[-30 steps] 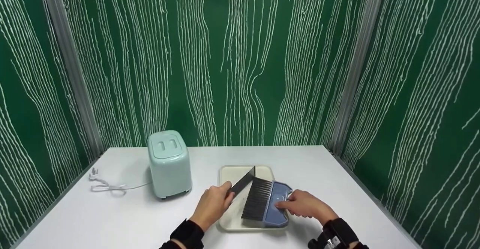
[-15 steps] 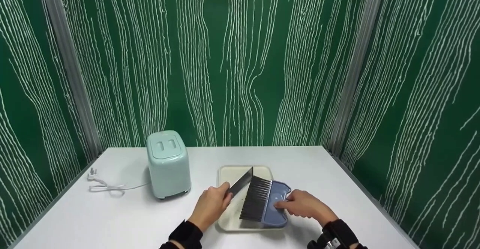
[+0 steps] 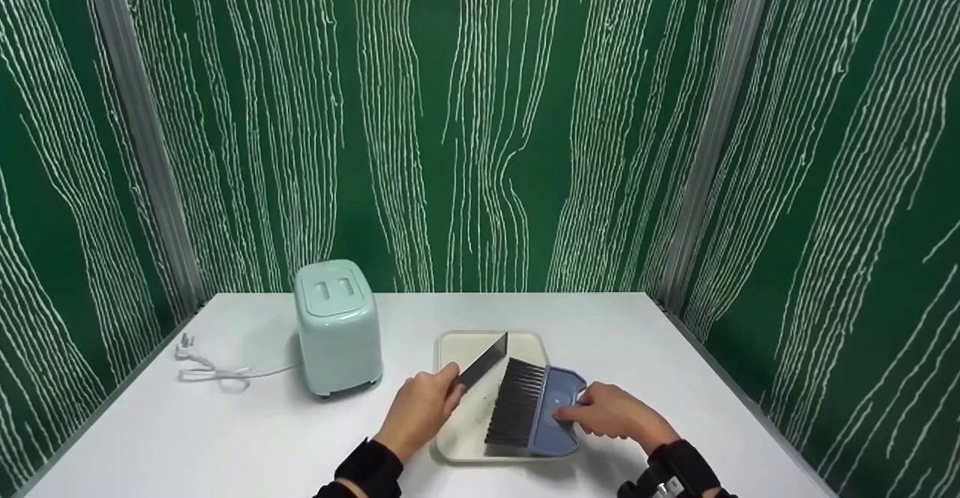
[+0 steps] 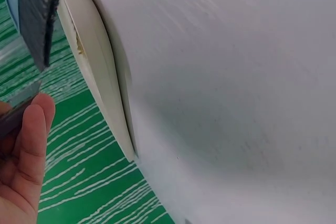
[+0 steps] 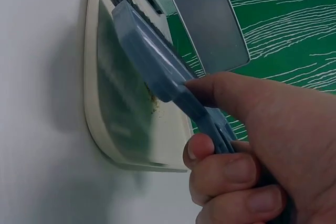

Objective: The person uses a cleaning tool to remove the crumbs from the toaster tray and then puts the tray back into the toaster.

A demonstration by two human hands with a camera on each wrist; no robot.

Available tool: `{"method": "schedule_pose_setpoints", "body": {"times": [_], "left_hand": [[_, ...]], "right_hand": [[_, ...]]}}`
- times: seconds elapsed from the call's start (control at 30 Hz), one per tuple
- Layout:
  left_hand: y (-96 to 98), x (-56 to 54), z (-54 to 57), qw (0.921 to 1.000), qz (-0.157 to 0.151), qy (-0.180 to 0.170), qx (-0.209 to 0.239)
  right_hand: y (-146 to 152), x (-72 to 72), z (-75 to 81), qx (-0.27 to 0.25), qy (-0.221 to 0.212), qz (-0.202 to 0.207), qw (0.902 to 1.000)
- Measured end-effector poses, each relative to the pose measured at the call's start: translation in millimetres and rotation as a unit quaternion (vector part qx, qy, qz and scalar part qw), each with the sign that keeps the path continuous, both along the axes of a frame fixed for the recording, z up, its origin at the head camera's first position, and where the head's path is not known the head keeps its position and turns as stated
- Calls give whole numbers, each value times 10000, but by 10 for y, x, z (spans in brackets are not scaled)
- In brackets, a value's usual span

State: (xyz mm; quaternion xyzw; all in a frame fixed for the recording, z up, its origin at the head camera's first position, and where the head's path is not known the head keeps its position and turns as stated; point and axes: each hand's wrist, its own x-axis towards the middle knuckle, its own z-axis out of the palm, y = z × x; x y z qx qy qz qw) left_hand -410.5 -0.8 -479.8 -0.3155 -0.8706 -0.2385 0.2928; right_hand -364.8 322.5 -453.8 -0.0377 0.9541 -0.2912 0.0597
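My left hand point(image 3: 421, 412) grips a thin grey crumb tray point(image 3: 484, 361) by its near end, tilted above a cream serving tray point(image 3: 459, 348). In my right hand point(image 3: 615, 412) is a blue-handled brush point(image 3: 556, 412) with wide black bristles, the thumb pressed on its flat face. The bristles point left over the right part of the serving tray, a short gap from the crumb tray. Crumbs point(image 5: 153, 99) lie on the serving tray in the right wrist view. From the left wrist, yellowish bits show on the bristle edge of the brush point(image 4: 37, 22).
A mint-green toaster point(image 3: 339, 333) stands on the white table point(image 3: 247, 438) at the left. Its white cord point(image 3: 225, 374) and plug lie farther left. Green walls point(image 3: 435, 183) with white streaks enclose the back and sides.
The brush has shifted slightly right and toward me, away from the crumb tray. Dark specks now show on the serving tray between them. The left hand has barely moved.
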Motion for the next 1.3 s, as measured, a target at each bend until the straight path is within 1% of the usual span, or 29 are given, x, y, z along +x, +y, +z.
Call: {"method": "schedule_pose_setpoints", "body": {"times": [0.23, 0.43, 0.57, 0.73, 0.87, 1.0, 1.17, 1.23, 1.3], "left_hand": [[18, 20, 11, 9999, -26, 75, -90], [11, 16, 10, 9998, -120, 54, -130], [2, 8, 6, 9998, -80, 54, -190], [0, 10, 4, 9997, 5, 165, -157], [-1, 14, 4, 9999, 5, 118, -94], [-4, 22, 5, 10000, -40, 17, -64], [-2, 28, -2, 9999, -97, 2, -64], [-3, 22, -3, 9999, -92, 0, -46], [-7, 14, 0, 10000, -53, -77, 10]], "right_hand": [[-41, -2, 37, -74, 176, 133, 9997], [4, -31, -7, 80, 105, -66, 9999], [40, -23, -18, 95, 64, -137, 9998], [30, 5, 29, 83, 67, -150, 9998], [-19, 9, 69, 109, 154, -59, 9998], [-53, 2, 61, 207, 275, -61, 9994], [-20, 15, 19, 249, 114, -122, 9995], [2, 24, 17, 205, 30, -94, 9997], [13, 37, 33, 148, -8, -14, 9999]]}}
